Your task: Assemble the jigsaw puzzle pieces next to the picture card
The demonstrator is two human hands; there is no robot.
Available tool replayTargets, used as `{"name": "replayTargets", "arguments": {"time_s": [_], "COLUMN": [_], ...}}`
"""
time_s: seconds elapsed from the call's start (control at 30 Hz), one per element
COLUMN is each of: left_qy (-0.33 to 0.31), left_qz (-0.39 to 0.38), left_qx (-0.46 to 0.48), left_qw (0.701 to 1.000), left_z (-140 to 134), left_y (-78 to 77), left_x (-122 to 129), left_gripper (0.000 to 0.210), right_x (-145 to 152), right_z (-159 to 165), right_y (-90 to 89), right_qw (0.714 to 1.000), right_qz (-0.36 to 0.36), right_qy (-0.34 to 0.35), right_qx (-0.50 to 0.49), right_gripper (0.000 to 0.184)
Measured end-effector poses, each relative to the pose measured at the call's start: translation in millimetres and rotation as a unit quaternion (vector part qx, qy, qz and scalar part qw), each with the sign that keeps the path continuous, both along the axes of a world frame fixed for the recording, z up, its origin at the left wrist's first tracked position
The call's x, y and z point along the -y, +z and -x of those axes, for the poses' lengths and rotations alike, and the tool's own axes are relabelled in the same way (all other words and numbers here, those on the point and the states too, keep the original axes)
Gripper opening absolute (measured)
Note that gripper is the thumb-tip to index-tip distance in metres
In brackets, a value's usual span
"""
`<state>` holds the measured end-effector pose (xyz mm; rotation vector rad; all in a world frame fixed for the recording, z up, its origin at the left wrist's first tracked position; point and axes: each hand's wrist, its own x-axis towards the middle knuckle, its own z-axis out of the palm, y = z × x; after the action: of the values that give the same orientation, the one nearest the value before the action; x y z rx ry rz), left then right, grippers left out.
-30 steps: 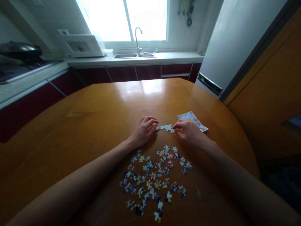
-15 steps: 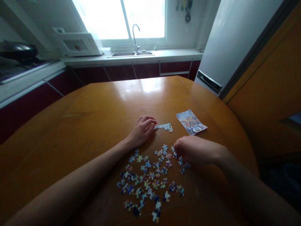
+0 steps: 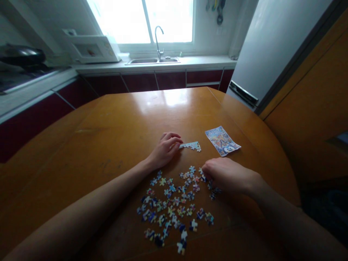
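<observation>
Several joined jigsaw pieces form a pale strip point(image 3: 193, 145) on the table. My left hand point(image 3: 165, 146) rests at the strip's left end, fingers loosely curved and apart, the fingertips touching or just beside it. Nearer to me lies a scatter of loose jigsaw pieces point(image 3: 174, 210), mostly blue, white and greenish. My right hand point(image 3: 224, 174) is closed over the upper right edge of the scatter, its fingertips turned down and hidden behind the knuckles. Whether a piece is between them cannot be seen. Beyond that hand lies a colourful printed picture sheet point(image 3: 221, 140).
The wooden table point(image 3: 130, 119) has angled far corners. Past it run a counter with a sink point(image 3: 153, 61) and tap, a white microwave point(image 3: 94, 49), and a pan point(image 3: 21, 54) at the left. A fridge point(image 3: 274, 47) stands at the right.
The view has shifted very slightly. Both hands stay in nearly the same places, and the strip and loose pieces look unchanged.
</observation>
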<state>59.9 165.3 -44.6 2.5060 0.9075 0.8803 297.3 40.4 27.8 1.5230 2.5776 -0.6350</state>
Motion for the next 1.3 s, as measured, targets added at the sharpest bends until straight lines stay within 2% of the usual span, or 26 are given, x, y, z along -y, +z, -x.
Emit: {"name": "replayTargets", "arguments": {"time_s": [0.23,0.4,0.5,0.6,0.73,0.83,0.97,1.13,1.2,1.3], "left_qy": [0.001,-0.007,-0.029,-0.048,-0.079,-0.104,-0.104,-0.090,-0.087,-0.076], "left_qz": [-0.005,-0.009,-0.023,-0.054,-0.095,-0.109,-0.098,-0.084,-0.093,-0.118], "left_qx": [-0.002,0.009,0.030,0.029,0.012,-0.006,-0.032,-0.048,-0.041,-0.023], "left_qw": [1.000,1.000,0.999,0.997,0.992,0.989,0.989,0.991,0.991,0.990], "left_z": [0,0,-2,-5,-8,-8,-7,-6,-6,-6], "left_y": [0.9,1.1,5.6,12.3,19.0,20.5,19.6,17.9,17.4,16.3], "left_x": [0,1,5,13,23,26,26,24,22,18], "left_gripper": [0.020,0.019,0.016,0.012,0.009,0.013,0.010,0.013,0.014,0.014], "right_x": [1,-4,-15,-29,-44,-50,-52,-53,-56,-64], "right_z": [-2,-4,-5,-4,1,4,6,6,4,-2], "right_y": [-3.6,3.7,1.5,-8.6,-24.1,-33.0,-39.9,-42.9,-45.4,-52.7], "right_qw": [0.998,0.988,0.971,0.937,0.893,0.869,0.853,0.850,0.861,0.890], "right_qz": [0.018,0.079,0.105,0.133,0.111,0.108,0.110,0.111,0.069,-0.102], "right_qy": [0.026,0.026,0.001,-0.045,-0.150,-0.186,-0.195,-0.189,-0.200,-0.235], "right_qx": [-0.046,-0.130,-0.217,-0.321,-0.409,-0.446,-0.471,-0.480,-0.463,-0.378], "right_gripper": [0.012,0.016,0.014,0.007,0.006,0.010,0.013,0.017,0.016,0.019]}}
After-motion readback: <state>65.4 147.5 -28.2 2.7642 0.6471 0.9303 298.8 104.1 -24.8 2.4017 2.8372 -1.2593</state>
